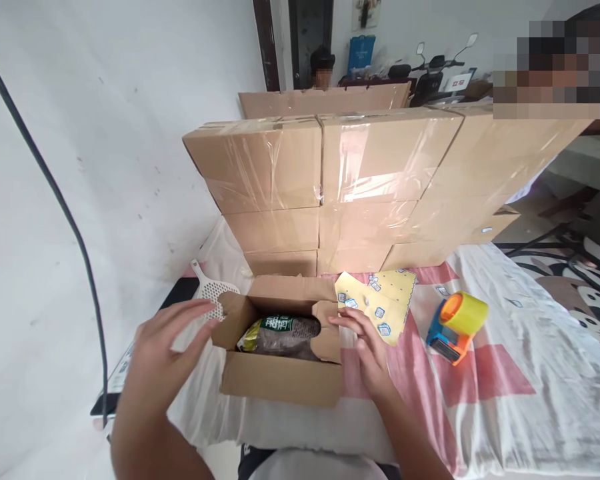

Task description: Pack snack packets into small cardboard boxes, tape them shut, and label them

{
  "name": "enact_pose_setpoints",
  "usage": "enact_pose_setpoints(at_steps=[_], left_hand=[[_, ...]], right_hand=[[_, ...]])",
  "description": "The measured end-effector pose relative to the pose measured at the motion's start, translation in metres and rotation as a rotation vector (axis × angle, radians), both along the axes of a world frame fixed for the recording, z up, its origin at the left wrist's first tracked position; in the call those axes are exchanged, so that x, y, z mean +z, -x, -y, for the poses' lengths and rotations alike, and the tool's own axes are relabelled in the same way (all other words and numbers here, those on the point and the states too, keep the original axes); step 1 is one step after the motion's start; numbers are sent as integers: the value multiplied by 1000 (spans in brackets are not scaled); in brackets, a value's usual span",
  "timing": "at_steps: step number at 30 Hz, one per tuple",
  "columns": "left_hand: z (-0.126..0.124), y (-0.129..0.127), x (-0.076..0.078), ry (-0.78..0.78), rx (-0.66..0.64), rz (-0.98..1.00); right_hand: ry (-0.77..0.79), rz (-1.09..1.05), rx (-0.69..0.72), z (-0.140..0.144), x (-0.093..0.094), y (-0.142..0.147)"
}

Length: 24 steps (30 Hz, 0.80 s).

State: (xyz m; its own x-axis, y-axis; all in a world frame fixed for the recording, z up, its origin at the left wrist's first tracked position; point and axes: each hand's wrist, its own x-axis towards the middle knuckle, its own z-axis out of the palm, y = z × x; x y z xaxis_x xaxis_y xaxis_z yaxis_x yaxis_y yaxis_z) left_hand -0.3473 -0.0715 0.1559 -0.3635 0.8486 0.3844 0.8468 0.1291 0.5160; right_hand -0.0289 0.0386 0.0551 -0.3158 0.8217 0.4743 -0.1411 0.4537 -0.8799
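An open cardboard box [280, 379] sits on the cloth in front of me, its flaps spread outward. Inside lies a plastic packet [285, 333] with a green label, a yellow end and dark contents. My left hand [167, 357] is at the box's left side, thumb and fingers apart, fingertips close to the left flap [229, 320]; whether they touch it I cannot tell. On the other side, my right hand [365, 343] has its fingers stretched out against the right flap [327, 331]. Neither hand grips anything.
A wall of taped cartons [325, 180] stands behind the box. To the right lies a tape dispenser [455, 327] with yellow tape, nearer a yellow patterned sheet [380, 300]. A white perforated paddle [213, 290] is at the left. Two people and a scooter [437, 77] are beyond.
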Motion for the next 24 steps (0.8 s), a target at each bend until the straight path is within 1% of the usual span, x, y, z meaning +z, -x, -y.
enact_pose_setpoints(at_steps=[1, 2, 3, 5, 6, 7, 8, 10, 11, 13, 15, 17, 19, 21, 24], left_hand=[[7, 7, -4, -21, 83, 60], [11, 11, -9, -2, 90, 133], [14, 10, -17, 50, 22, 204], [16, -1, -33, 179, -211, 283], [17, -9, -40, 244, -312, 277], [17, -18, -45, 304, -374, 246], [18, -27, -48, 354, -400, 201], [23, -40, -49, 415, -382, 120], [27, -44, -49, 432, -365, 91], [35, -47, -46, 448, -337, 60], [41, -45, -44, 422, -332, 50], [43, -41, -43, 350, -350, 49], [40, -35, -43, 245, -353, 46], [34, -30, -44, 148, -332, 59], [25, -23, -46, 85, -299, 110]], right_hand=[[-7, 77, -14, -2, 2, 1], [-12, 138, -40, -5, 4, 2], [-11, 171, -78, -8, 5, 3], [33, 176, -132, -16, 5, 7], [87, 172, -113, -20, 4, 10], [154, 162, -62, -24, 3, 13], [225, 147, 15, -27, 2, 15], [325, 105, 154, -31, 1, 21], [330, 78, 179, -31, 0, 23], [243, 38, 143, -32, 1, 24], [96, 66, 105, -34, 4, 21], [-59, 159, 130, -38, 8, 16], [-180, 235, 177, -40, 12, 12], [-215, 245, 208, -40, 13, 11], [-129, 205, 183, -33, 12, 14]])
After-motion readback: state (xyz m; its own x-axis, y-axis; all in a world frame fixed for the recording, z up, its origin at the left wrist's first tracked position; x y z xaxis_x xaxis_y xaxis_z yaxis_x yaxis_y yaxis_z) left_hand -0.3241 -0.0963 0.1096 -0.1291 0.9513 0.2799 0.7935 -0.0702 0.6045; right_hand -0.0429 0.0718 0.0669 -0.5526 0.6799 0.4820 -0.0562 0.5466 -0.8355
